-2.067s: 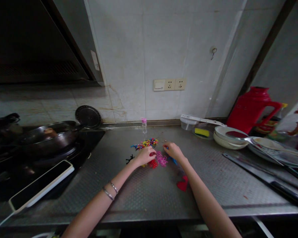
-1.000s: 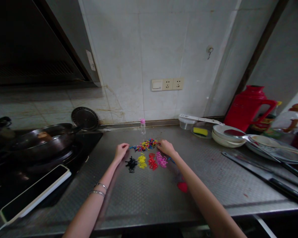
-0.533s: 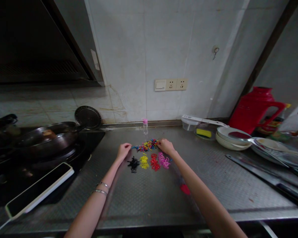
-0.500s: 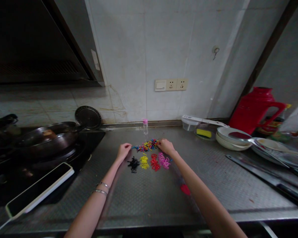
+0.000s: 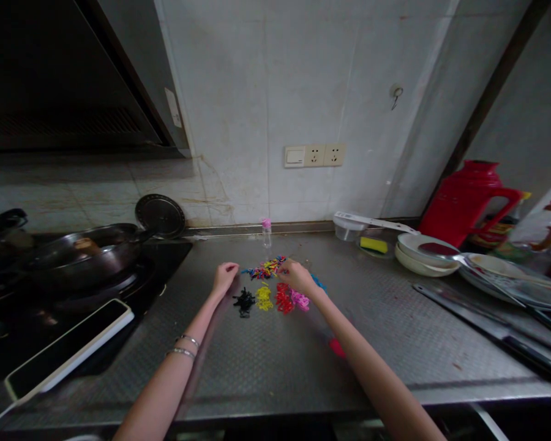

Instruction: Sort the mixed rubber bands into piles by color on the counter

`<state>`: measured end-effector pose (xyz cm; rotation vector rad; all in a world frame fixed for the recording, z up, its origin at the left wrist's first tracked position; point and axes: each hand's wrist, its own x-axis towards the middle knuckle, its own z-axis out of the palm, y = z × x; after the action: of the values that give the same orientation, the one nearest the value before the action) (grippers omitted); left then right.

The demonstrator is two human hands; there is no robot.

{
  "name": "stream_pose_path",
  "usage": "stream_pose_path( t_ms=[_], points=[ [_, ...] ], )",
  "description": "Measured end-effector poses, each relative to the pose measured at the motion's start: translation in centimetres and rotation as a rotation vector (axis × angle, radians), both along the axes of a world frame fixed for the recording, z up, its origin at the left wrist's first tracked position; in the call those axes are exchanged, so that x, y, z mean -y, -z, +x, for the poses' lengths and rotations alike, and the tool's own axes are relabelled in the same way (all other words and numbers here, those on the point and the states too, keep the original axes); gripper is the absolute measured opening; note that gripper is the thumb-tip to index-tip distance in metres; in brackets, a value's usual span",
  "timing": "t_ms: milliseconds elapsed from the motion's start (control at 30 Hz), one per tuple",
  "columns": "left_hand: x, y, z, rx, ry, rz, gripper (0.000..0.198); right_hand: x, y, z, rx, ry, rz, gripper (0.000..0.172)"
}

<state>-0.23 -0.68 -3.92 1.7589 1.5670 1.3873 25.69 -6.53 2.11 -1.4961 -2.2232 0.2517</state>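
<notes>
On the steel counter (image 5: 275, 361) lies a mixed pile of small coloured elastic bands (image 5: 264, 269). In front of it sit sorted heaps: black (image 5: 244, 301), yellow (image 5: 263, 297), red (image 5: 283, 297) and pink (image 5: 300, 300). My right hand (image 5: 294, 277) rests curled over the right end of the mixed pile, just above the red and pink heaps. My left hand (image 5: 224, 275) is curled, fingers pinched, at the pile's left end. Whether either hand holds a band is too small to see. A tiny bottle with a pink cap (image 5: 267, 232) stands behind the pile.
A stove with a dark pan (image 5: 80, 254) and a phone (image 5: 67, 345) are at the left. At the right are stacked plates (image 5: 422, 252), a sponge (image 5: 373, 244), a red jug (image 5: 466, 199) and a long knife (image 5: 491, 327). A small red thing (image 5: 336, 347) lies under my right forearm.
My left hand left the red heap and went to the left end of the mixed pile. My right hand has just slid left over the pile's right end.
</notes>
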Motion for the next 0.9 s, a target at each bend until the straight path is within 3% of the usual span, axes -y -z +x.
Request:
stream_pose_path(
  t_ms=[167,433,700,900],
  points=[
    [0.0,0.0,0.1,-0.028,0.011,0.005,0.018,2.4,0.0,-2.5,0.030,-0.162,-0.015,0.021],
    [0.4,-0.8,0.7,-0.249,0.006,-0.041,0.016,2.9,0.4,-2.8,0.131,-0.212,0.023,0.024],
    [0.7,-1.0,0.8,-0.417,-0.016,-0.056,0.013,2.2,-0.4,-1.0,0.104,-0.071,0.033,0.027],
    [1.2,-1.8,1.1,-0.306,-0.034,0.002,0.015,1.2,-0.5,1.8,0.079,0.066,0.094,0.030]
  ],
)
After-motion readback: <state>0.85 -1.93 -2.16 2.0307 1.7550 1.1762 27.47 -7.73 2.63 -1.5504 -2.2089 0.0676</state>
